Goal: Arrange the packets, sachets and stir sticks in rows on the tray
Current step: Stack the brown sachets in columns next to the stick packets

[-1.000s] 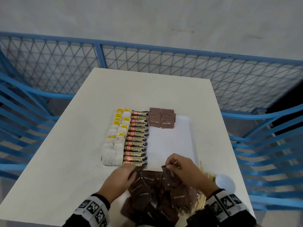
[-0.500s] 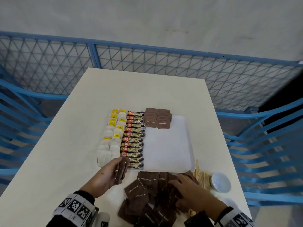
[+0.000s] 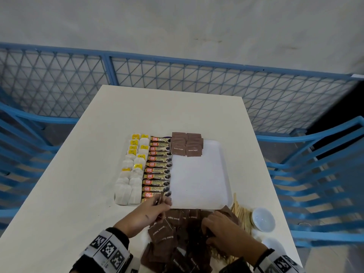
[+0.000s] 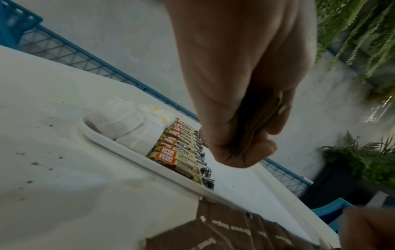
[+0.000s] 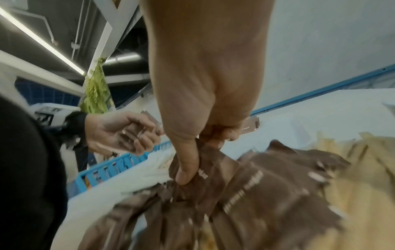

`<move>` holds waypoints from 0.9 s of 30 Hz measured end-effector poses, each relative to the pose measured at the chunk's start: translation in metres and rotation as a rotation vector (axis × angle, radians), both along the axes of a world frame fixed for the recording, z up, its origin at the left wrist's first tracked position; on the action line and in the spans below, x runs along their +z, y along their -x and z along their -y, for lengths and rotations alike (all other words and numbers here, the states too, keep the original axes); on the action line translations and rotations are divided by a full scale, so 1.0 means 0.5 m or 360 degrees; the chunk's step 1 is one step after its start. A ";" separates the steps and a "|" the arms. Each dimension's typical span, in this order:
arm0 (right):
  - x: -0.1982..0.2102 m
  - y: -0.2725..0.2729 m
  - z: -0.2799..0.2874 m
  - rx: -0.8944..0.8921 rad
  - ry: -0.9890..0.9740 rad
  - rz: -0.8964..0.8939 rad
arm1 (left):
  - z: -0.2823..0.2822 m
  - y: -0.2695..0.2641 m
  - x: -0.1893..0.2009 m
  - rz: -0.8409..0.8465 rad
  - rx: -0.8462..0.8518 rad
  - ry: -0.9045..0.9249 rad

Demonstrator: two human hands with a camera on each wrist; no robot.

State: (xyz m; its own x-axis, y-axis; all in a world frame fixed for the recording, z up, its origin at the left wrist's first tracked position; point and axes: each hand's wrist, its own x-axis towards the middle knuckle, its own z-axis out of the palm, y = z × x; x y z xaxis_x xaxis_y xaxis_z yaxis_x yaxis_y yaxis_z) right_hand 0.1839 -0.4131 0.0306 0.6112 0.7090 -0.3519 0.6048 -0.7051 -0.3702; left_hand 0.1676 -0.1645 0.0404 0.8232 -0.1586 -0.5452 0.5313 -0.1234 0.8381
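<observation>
A white tray (image 3: 199, 178) holds rows of tea bags (image 3: 130, 174), coffee granule sticks (image 3: 158, 168) and, at its far end, brown sugar sachets (image 3: 186, 145). A loose heap of brown sugar sachets (image 3: 177, 239) lies on the table in front of the tray. My left hand (image 3: 155, 208) hovers at the tray's near left corner and holds a small stack of brown sachets (image 5: 130, 135) in its curled fingers. My right hand (image 3: 214, 227) is down in the heap, thumb and fingers pinching a brown sachet (image 5: 205, 169). Wooden stir sticks (image 3: 241, 213) lie right of the heap.
A small white bowl (image 3: 263, 218) stands at the table's near right, beside the stir sticks. Blue mesh railing (image 3: 177, 75) and blue chairs (image 3: 315, 174) surround the white table (image 3: 59, 194). The tray's middle and right side are bare.
My left hand has moved right and forward to the tray's near corner with its stack of sachets. My right hand dropped from the tray edge into the heap and pinched a sachet.
</observation>
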 end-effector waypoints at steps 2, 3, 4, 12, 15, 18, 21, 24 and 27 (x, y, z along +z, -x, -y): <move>0.026 -0.012 -0.010 -0.0219 -0.0190 -0.0204 | 0.004 0.000 0.010 0.0065 -0.0084 -0.0062; 0.039 -0.019 -0.014 -0.0346 -0.0321 -0.0316 | 0.006 0.000 0.017 0.0122 -0.0153 -0.0112; 0.051 -0.026 -0.018 -0.0475 -0.0451 -0.0408 | 0.010 -0.001 0.025 0.0179 -0.0220 -0.0149; 0.116 -0.064 -0.081 -0.0854 -0.1264 -0.0890 | 0.044 -0.018 0.069 0.0359 -0.0214 0.0147; 0.125 -0.060 -0.079 -0.0923 -0.1345 -0.0994 | 0.044 -0.021 0.068 0.0338 -0.0124 0.0280; 0.111 -0.064 -0.044 -0.0927 -0.1098 -0.0810 | 0.025 -0.019 0.057 0.0309 -0.0050 0.0313; 0.066 -0.064 0.018 -0.0553 -0.0334 -0.0315 | 0.003 -0.013 0.051 0.0195 0.0080 0.0370; 0.013 -0.038 0.059 -0.0116 0.0292 -0.0010 | -0.017 -0.007 0.044 0.0134 0.0104 0.0372; -0.004 -0.017 0.068 -0.0019 0.0485 0.0148 | -0.029 -0.005 0.031 0.0069 0.0190 0.0410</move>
State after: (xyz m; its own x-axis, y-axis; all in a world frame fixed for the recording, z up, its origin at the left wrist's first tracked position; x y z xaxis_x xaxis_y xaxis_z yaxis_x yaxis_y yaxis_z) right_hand 0.1922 -0.4473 0.0284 0.6583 0.5721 -0.4893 0.6172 -0.7823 -0.0842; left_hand 0.1701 -0.1500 0.0560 0.8661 -0.1878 -0.4633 0.4921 0.1577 0.8561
